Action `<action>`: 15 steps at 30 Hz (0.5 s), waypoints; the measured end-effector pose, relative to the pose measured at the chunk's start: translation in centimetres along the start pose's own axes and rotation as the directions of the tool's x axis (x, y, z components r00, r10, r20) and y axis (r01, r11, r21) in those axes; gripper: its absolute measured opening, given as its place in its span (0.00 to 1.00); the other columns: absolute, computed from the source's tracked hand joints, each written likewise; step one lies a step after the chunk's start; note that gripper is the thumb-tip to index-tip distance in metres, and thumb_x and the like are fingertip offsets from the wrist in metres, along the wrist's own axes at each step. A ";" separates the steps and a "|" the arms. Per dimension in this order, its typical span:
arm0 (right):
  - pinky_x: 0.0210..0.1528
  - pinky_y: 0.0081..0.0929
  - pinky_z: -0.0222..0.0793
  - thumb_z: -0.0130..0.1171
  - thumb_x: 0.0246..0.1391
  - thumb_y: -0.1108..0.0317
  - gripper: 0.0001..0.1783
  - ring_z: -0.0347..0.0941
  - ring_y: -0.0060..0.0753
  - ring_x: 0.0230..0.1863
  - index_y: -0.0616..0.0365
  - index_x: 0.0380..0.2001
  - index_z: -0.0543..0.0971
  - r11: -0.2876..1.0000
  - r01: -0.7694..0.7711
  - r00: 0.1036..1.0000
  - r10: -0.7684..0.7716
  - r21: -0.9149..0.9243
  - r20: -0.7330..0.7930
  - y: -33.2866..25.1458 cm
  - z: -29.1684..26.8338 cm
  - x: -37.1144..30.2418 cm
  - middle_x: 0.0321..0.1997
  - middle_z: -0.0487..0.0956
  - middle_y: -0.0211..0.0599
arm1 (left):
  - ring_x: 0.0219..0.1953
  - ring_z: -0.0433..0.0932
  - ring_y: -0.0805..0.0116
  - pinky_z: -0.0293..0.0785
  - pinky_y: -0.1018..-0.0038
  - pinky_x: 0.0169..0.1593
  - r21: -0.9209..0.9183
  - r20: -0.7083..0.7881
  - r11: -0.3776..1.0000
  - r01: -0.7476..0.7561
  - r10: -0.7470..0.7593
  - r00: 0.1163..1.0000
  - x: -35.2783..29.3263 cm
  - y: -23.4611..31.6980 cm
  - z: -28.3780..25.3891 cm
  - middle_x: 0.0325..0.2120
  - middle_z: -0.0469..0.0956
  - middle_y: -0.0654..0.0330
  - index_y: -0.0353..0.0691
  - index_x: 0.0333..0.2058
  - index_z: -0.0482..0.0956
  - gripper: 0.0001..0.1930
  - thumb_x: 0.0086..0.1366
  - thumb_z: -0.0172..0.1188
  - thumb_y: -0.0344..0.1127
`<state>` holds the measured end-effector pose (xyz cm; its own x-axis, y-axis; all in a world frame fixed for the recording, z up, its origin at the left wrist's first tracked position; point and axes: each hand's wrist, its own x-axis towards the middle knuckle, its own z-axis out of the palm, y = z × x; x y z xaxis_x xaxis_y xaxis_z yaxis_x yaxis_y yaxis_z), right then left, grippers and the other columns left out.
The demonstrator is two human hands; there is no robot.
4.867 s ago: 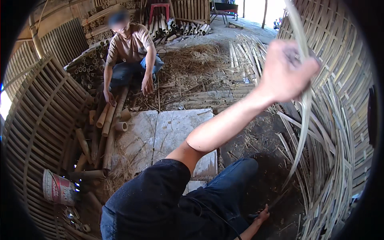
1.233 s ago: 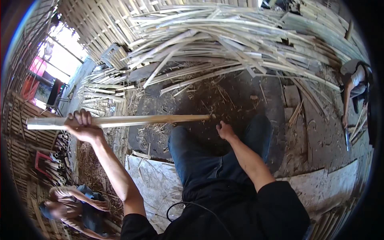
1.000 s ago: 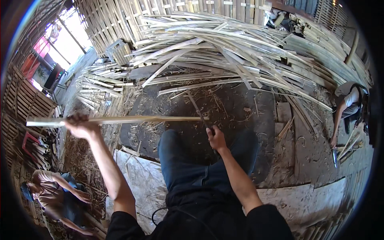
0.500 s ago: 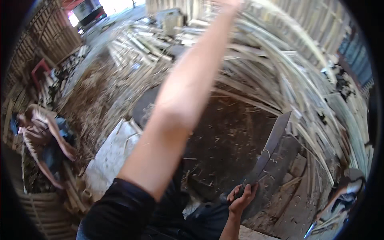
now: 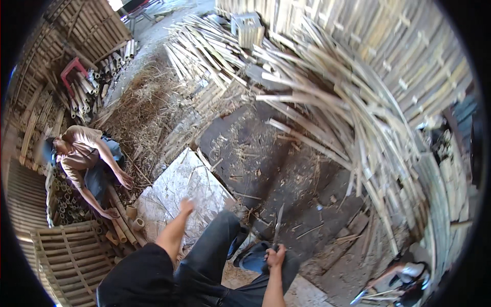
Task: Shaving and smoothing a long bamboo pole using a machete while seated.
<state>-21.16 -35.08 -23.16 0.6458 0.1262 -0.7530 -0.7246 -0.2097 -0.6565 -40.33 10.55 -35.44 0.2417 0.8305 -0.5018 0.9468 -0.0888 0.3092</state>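
Observation:
My right hand (image 5: 275, 257) is closed round the handle of a machete (image 5: 278, 223), near my right knee. The blade points up and away from me, over the dark littered floor. My left hand (image 5: 187, 206) hovers over a pale flat sheet (image 5: 192, 176), to the left of my bent leg. It looks small and blurred, so its fingers do not show clearly, and nothing can be made out in it.
Long split bamboo strips (image 5: 327, 102) lie heaped at the far right against a bamboo wall. At left a seated person (image 5: 84, 158) leans beside cut bamboo tubes (image 5: 134, 220). Another person (image 5: 409, 271) works at lower right. A crate (image 5: 248, 30) stands at the back.
My left arm, stretched far forward before, has drawn back and down to the left. The machete in my right hand has shifted left and stands more upright. The whole view has turned.

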 end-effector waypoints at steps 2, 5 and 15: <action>0.14 0.28 0.66 0.58 0.45 0.78 0.22 0.70 0.28 0.15 0.63 0.46 0.69 0.998 -0.050 0.997 0.052 0.031 -0.055 1.7 -4.1 -2.4 0.22 0.73 0.37 | 0.53 0.80 0.48 0.75 0.58 0.57 0.294 -0.024 0.884 0.363 -0.373 0.928 -9.3 -3.3 -7.4 0.49 0.80 0.42 0.35 0.46 0.83 0.26 0.60 0.55 0.52; 0.15 0.29 0.68 0.58 0.49 0.77 0.23 0.70 0.28 0.15 0.64 0.50 0.69 0.986 -0.049 0.998 0.055 -0.161 0.029 -2.3 -4.3 -7.2 0.21 0.74 0.37 | 0.53 0.79 0.47 0.75 0.58 0.57 0.365 0.230 0.921 0.140 -0.235 0.945 -21.9 -13.2 -21.4 0.47 0.80 0.43 0.38 0.46 0.83 0.23 0.58 0.61 0.49; 0.43 0.37 0.76 0.67 0.50 0.61 0.30 0.82 0.41 0.39 0.62 0.56 0.77 0.345 0.403 0.899 0.021 -0.847 0.437 -23.9 -7.3 -7.6 0.44 0.84 0.49 | 0.42 0.83 0.46 0.79 0.56 0.46 -0.274 0.101 0.928 0.252 -0.232 0.967 -45.0 -8.9 -26.2 0.36 0.83 0.43 0.36 0.35 0.84 0.26 0.57 0.63 0.58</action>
<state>-6.94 -38.12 -1.43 0.4600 0.5325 -0.7105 0.2146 -0.8431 -0.4930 -65.19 -11.64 5.51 0.0352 0.7685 -0.6388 0.8814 0.2774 0.3823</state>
